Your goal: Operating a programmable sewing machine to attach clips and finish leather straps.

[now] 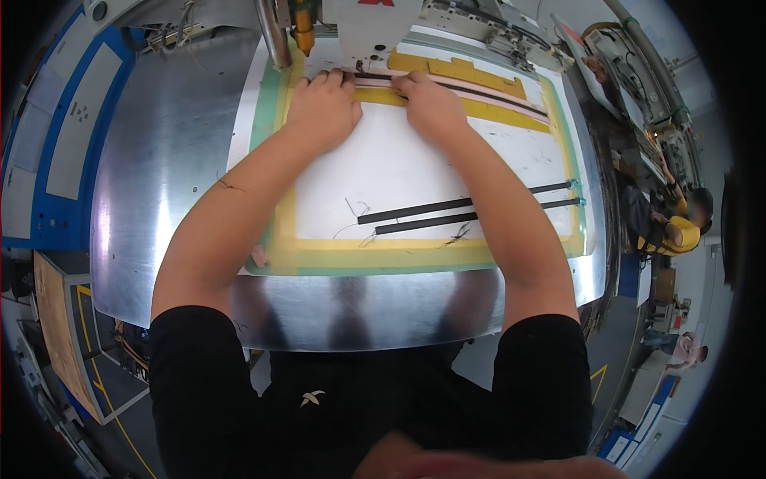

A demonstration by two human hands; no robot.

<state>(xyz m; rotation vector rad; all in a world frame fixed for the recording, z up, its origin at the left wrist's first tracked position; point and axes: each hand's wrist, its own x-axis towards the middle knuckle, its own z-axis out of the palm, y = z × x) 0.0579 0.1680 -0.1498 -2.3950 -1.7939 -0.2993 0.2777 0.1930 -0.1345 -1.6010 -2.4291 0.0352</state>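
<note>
A long black strip (485,94) lies in a pinkish channel between two yellow guide pieces, beneath the white head of a sewing machine (373,32). My left hand (323,108) is at the strip's left end, fingers curled over and pressed down on it. Further right, my right hand (431,108) has its fingertips closed on the same strip. The upper yellow guide (459,70) is notched; the lower yellow guide (507,116) runs partly under my hands. My fingers hide what lies directly below them.
Two more black strips (415,213) with loose thread tails lie on the white sheet (359,176), partly behind my right forearm. Yellow and green tape edges the sheet on a metal table (152,160). An orange-tipped tool (303,32) hangs upper left. People (678,231) work at right.
</note>
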